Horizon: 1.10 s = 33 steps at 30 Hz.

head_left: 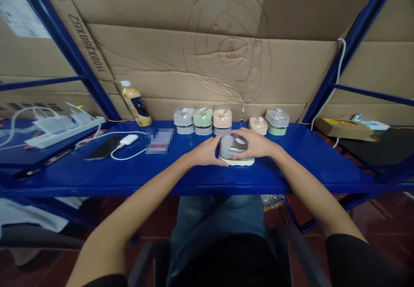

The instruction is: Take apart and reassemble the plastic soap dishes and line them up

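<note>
A small grey lidded box (230,148) with a shiny top stands on the blue tabletop in front of me. Beneath it shows a cream, wavy-edged base (241,162). My left hand (208,151) is curved round the box's left side, its thumb low by the cream base. From the right, my right hand (255,144) grips the same box, with fingers over the back and the thumb across the front. Just behind my right hand sits a peach box (258,125), partly covered by it. A peach-topped box with a grey lower part (223,120) stands behind the held one.
Other stacked boxes line the back: a grey one (184,120), a green one (203,120) and a grey-over-green one (277,121). To the left are a yellow drink bottle (137,106), a phone (106,148), a white cabled adapter (129,139) and a power strip (64,132). Cardboard (145,54) walls the back.
</note>
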{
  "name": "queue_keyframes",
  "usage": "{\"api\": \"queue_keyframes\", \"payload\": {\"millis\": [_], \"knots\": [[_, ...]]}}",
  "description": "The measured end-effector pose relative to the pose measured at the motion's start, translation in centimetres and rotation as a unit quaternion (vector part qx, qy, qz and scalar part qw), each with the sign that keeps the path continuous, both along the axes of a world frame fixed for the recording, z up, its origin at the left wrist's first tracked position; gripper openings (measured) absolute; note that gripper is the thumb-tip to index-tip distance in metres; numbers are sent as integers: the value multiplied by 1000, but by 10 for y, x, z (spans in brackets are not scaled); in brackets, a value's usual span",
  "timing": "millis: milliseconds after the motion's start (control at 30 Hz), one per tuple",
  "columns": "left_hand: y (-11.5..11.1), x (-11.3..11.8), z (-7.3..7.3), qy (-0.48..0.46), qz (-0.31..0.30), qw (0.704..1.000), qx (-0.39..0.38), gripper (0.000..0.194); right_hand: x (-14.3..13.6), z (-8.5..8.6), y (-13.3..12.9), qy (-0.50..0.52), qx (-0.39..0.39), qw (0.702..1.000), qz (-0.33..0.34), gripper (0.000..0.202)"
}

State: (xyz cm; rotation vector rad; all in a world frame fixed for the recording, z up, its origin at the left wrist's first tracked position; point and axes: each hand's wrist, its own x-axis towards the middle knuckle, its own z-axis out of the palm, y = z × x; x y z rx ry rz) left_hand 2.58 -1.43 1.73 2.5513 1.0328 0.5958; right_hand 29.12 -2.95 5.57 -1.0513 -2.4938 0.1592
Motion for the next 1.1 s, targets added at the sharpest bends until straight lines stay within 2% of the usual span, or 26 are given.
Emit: {"api": "queue_keyframes", "payload": {"millis": [133,300,433,567,667,733,867,1000,1100], "knots": [[-6,6,-1,-9,6,1000,1,116,-3,-1,-3,-20,-2,1000,8,99],[-11,6,4,18,18,1000,1,116,-2,-7,-4,-47,-34,998,-6,102],[-10,4,4,19,9,1000,9,114,0,-9,-4,-57,-56,997,6,108],[0,0,-1,17,24,999,28,94,14,1,-7,-68,-84,994,8,111],[4,-1,-4,35,55,997,48,75,27,11,-9,-113,-122,985,-44,115],[4,-1,-6,50,53,996,55,67,33,14,-9,-159,-124,974,-100,114],[4,-1,-7,41,41,996,66,58,29,10,-1,-218,-22,955,-199,93],[7,-3,-9,42,32,996,72,53,17,-4,20,-239,95,937,-236,79],[10,-3,-10,41,25,996,74,51,10,-12,40,-242,142,925,-256,71]]}}
